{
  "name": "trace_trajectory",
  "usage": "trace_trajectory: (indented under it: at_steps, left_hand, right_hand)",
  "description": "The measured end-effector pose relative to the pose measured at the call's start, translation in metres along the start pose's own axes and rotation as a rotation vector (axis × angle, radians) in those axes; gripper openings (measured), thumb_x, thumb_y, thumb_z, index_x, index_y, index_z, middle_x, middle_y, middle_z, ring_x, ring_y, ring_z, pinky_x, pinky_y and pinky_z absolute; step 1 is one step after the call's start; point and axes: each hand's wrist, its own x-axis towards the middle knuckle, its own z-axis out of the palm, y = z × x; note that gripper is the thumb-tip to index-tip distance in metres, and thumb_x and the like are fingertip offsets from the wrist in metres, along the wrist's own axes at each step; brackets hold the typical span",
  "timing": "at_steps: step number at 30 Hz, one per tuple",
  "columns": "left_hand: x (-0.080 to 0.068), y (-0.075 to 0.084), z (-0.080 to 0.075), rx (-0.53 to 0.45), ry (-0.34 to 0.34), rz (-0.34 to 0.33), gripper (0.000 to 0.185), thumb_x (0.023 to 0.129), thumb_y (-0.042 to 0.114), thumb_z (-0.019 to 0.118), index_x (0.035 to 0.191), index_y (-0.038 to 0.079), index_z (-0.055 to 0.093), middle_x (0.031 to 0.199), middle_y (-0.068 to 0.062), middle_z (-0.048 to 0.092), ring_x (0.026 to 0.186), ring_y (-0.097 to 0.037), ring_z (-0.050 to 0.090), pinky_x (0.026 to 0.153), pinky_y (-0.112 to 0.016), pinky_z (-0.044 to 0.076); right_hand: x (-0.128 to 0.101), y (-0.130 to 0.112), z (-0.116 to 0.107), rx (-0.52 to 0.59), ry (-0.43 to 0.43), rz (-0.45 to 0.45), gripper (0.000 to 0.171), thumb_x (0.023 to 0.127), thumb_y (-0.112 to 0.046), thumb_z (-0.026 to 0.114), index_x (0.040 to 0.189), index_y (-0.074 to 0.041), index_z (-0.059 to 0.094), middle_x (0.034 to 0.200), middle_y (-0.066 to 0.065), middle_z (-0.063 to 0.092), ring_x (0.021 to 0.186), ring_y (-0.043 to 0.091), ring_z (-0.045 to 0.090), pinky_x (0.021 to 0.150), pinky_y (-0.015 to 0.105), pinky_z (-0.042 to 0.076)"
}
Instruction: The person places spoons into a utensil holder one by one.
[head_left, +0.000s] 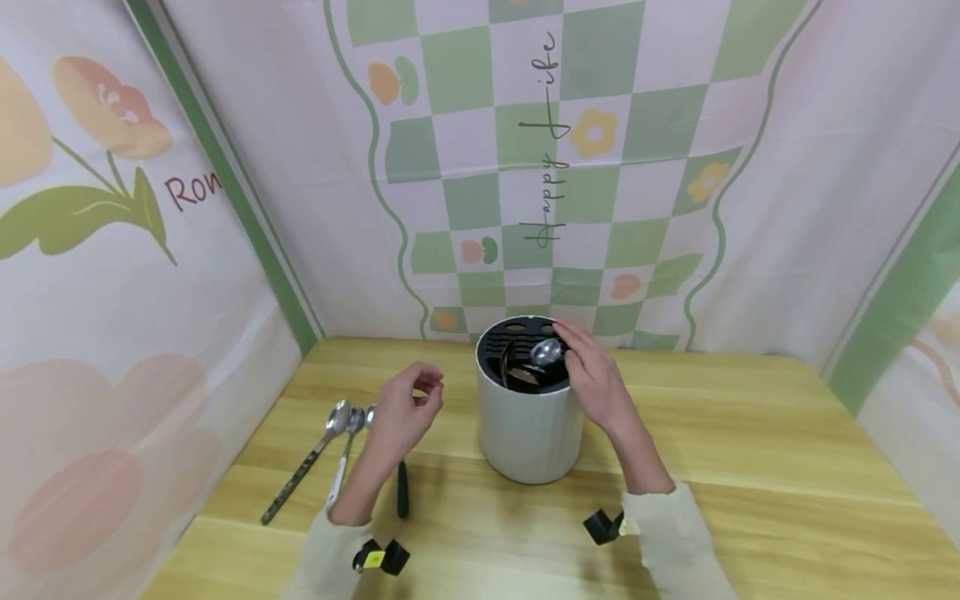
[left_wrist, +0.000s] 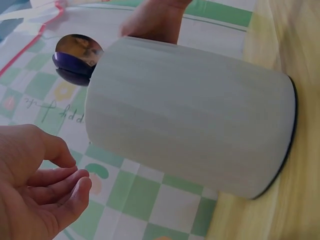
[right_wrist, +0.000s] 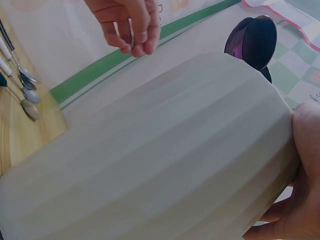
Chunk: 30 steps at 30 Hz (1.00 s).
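Note:
A white ribbed utensil holder [head_left: 530, 437] with a black slotted top stands upright on the table. Spoons poke out of its front opening, among them a silver spoon [head_left: 546, 352] and dark shiny ones [right_wrist: 256, 44]. My right hand [head_left: 600, 387] holds the holder at its right side, thumb near the rim and fingers reaching round the back. To the left of the holder, my left hand [head_left: 407, 408] hovers apart from it with loosely curled fingers and nothing visible in them. The left wrist view shows that left hand [left_wrist: 42, 182] beside the holder's upper end.
Several spoons lie on the wooden table [head_left: 720, 433] at the left, one with a dark patterned handle [head_left: 297, 479] and another with a black handle [head_left: 402, 492]. My left forearm partly covers them. Printed curtains [head_left: 465, 150] hang behind the table and at both sides.

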Motion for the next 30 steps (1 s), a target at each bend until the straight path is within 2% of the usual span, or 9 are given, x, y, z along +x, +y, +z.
trace_trajectory:
  at_steps: [6,12,24,30]
  left_hand:
    - [-0.009,-0.012,-0.004,0.058,-0.014,-0.025,0.016,0.088,0.003,0.065,0.104,0.004,0.069,0.092,-0.006,0.07,0.086,-0.017,0.066,0.072,-0.021,0.06]
    - [-0.018,-0.03,-0.006,0.077,-0.046,-0.051,0.014,0.086,-0.001,0.065,0.1,0.001,0.069,0.087,-0.007,0.069,0.081,-0.015,0.064,0.067,-0.018,0.058]
    - [-0.037,-0.061,-0.002,0.283,-0.104,-0.113,0.022,0.082,0.001,0.069,0.104,-0.001,0.067,0.087,-0.006,0.07,0.078,-0.014,0.065,0.066,-0.024,0.058]
    - [-0.04,-0.072,0.002,0.357,-0.146,-0.112,0.022,0.078,0.0,0.071,0.1,-0.004,0.066,0.081,-0.006,0.066,0.068,-0.012,0.06,0.057,-0.021,0.052]
  right_hand:
    - [0.0,0.0,0.0,0.005,-0.002,0.001,0.047,0.104,-0.014,0.033,0.149,-0.004,0.044,0.161,0.012,0.036,0.15,0.037,0.028,0.122,0.057,0.024]
    - [-0.001,0.001,0.001,0.007,0.004,-0.003,0.047,0.104,-0.013,0.034,0.149,-0.004,0.045,0.16,0.012,0.037,0.15,0.036,0.029,0.122,0.057,0.024]
    - [0.0,0.001,0.001,0.009,0.013,-0.016,0.047,0.103,-0.013,0.033,0.148,-0.003,0.045,0.159,0.013,0.038,0.149,0.037,0.03,0.122,0.058,0.025]
    - [0.0,0.0,0.001,0.008,0.016,-0.02,0.048,0.103,-0.013,0.033,0.148,-0.003,0.045,0.159,0.014,0.038,0.149,0.037,0.03,0.121,0.058,0.025]
